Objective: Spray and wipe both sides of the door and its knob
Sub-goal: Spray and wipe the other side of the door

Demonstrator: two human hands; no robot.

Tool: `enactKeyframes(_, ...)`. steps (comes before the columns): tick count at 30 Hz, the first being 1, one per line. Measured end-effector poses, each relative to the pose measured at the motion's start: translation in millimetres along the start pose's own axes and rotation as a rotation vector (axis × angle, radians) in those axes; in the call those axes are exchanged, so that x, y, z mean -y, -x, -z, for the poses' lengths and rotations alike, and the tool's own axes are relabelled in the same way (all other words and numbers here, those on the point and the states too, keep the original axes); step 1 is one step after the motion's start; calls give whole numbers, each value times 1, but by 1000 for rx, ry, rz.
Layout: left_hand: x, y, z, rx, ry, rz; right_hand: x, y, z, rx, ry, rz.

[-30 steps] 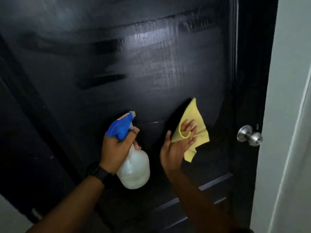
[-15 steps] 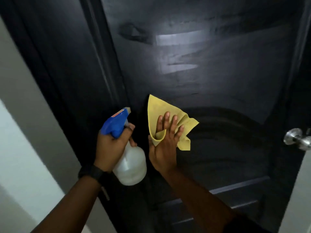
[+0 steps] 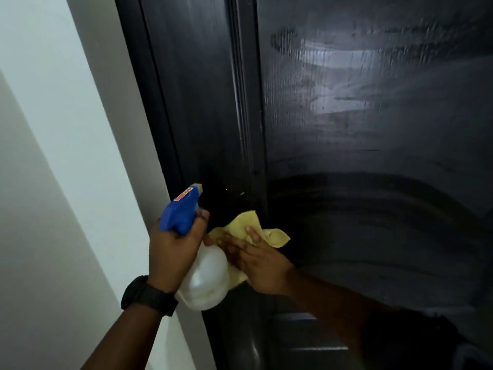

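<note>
A black panelled door [image 3: 360, 129] fills the view, with wet streaks shining on its upper panel. My left hand [image 3: 173, 252] grips a clear spray bottle [image 3: 205, 284] with a blue trigger head, its nozzle pointing up at the door's left stile. My right hand [image 3: 253, 260] presses a yellow cloth [image 3: 248, 225] flat against the door near its left edge, fingers spread over it. The cloth touches the bottle's side. The knob is out of view.
A pale wall [image 3: 53, 156] runs down the left side, next to the black door frame [image 3: 160, 102]. A black watch [image 3: 149, 295] sits on my left wrist. Raised panel mouldings cross the lower door [image 3: 306, 332].
My right hand has slid the yellow cloth leftward across the door, from near the knob side to the left stile. The view turned left, and the knob left the frame.
</note>
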State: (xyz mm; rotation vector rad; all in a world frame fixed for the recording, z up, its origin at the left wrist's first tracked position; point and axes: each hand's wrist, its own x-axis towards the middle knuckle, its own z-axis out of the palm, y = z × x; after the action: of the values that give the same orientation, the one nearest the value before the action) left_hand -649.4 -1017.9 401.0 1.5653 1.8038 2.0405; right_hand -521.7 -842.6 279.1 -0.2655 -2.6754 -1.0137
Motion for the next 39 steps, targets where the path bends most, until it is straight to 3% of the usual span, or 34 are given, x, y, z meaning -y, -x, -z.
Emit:
enactKeyframes(5, 0, 18, 3, -40, 1, 8, -10, 50, -19, 157, 207, 385)
enactKeyframes(7, 4, 21, 5, -43, -12, 24, -21, 65, -22, 167, 244, 410)
enactKeyframes(14, 7, 38, -18, 62, 85, 118, -72, 153, -7, 191, 221, 178)
enactKeyframes(19, -2, 40, -34, 92, 200, 114, -101, 216, 12, 198, 194, -189)
enactKeyframes(28, -8, 20, -20, 52, 120, 77, -120, 87, 75, -196, 86, -553)
enactKeyframes(32, 4, 15, -12, 55, 28, 94, -113, 16, 97, -289, 52, -458)
enactKeyframes(39, 7, 8, -18, 187, 53, 182, -115, 9, 97, -308, 74, -455)
